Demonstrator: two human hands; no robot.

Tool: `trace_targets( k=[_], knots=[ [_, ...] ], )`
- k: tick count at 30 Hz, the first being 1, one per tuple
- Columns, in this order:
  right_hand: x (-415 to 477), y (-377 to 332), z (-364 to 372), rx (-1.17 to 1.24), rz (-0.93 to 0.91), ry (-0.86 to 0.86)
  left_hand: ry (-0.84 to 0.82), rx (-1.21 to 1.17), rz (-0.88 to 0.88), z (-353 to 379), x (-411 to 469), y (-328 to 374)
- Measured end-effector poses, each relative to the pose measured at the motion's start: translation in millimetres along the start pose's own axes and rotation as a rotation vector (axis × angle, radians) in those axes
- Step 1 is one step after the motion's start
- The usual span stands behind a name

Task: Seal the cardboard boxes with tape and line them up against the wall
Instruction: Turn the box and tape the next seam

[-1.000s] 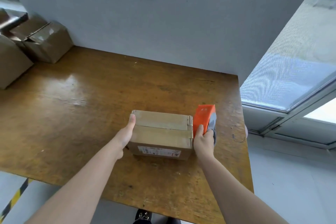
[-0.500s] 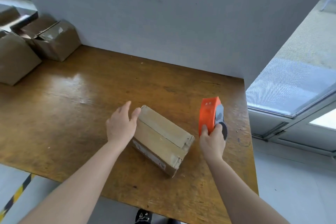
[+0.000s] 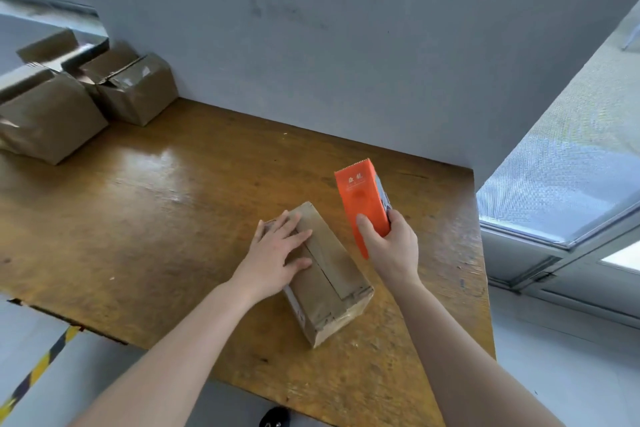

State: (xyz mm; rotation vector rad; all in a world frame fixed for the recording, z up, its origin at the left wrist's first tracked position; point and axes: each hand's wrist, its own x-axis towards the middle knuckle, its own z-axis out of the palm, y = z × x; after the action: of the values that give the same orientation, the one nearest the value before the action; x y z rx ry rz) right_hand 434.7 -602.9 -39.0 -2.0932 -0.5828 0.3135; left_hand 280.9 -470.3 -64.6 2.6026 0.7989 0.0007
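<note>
First, we note the left fingers (image 3: 294,236): they are spread and lie flat on the top face of the cardboard box (image 3: 332,274), with the thumb extended toward the seam that runs the length of the top. The left hand (image 3: 277,253) covers the far-left part of the top, and its wrist hides part of the box's left edge.

The right thumb (image 3: 363,222) presses on the orange face of the tape dispenser (image 3: 362,198), while the remaining fingers curl round its far side. The right hand (image 3: 391,246) holds the dispenser upright just beside the box's right edge, with the serrated end pointing up toward the wall (image 3: 346,45). We cannot tell whether the lower tip touches the box.

The box lies diagonally on the wooden table (image 3: 156,218), toward the near right edge and well apart from the wall. One short end faces the person. The dispenser and the right hand stand between the box and the table's far right corner.

Two further cardboard boxes occupy the far left of the table: a larger one (image 3: 48,121) and a smaller one (image 3: 135,90) set against the wall, its flaps partly raised. A glazed window frame (image 3: 571,184) stands to the right of the table. A yellow-and-black floor stripe (image 3: 38,367) runs below the table's near left edge.
</note>
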Motion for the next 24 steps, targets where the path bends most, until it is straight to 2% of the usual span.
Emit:
trace_targets(
  k=[3,5,7,12,16,20,23,24],
  knots=[
    [3.2,-9.5,-3.4,-0.046,-0.035,-0.039,0.096,-0.025,-0.266,0.7,-7.8,5.4],
    [8.1,-15.5,-6.5,-0.044,-0.044,-0.059,0.031,-0.251,-0.375,-1.8,-7.7,4.8],
    [12.7,-20.9,-9.4,-0.024,-0.032,-0.087,-0.012,-0.387,-0.371,-4.4,-5.0,1.6],
    [18.2,-29.4,-19.2,0.082,0.033,-0.235,0.012,-0.47,-0.325,-3.8,6.3,-16.2],
    [16.3,-28.2,-29.6,0.129,0.045,-0.378,0.174,-0.477,-0.273,-1.9,13.7,-14.4],
    [14.2,-25.3,-40.8,0.156,0.043,-0.546,0.194,-0.467,-0.291,2.6,16.0,-15.4],
    [13.6,-23.0,-47.6,0.16,0.021,-0.599,0.397,-0.408,-0.227,-2.5,10.8,-6.4],
    [13.8,-22.9,-49.4,0.162,0.015,-0.611,0.434,-0.498,-0.207,-7.6,8.4,-0.7]
  ],
)
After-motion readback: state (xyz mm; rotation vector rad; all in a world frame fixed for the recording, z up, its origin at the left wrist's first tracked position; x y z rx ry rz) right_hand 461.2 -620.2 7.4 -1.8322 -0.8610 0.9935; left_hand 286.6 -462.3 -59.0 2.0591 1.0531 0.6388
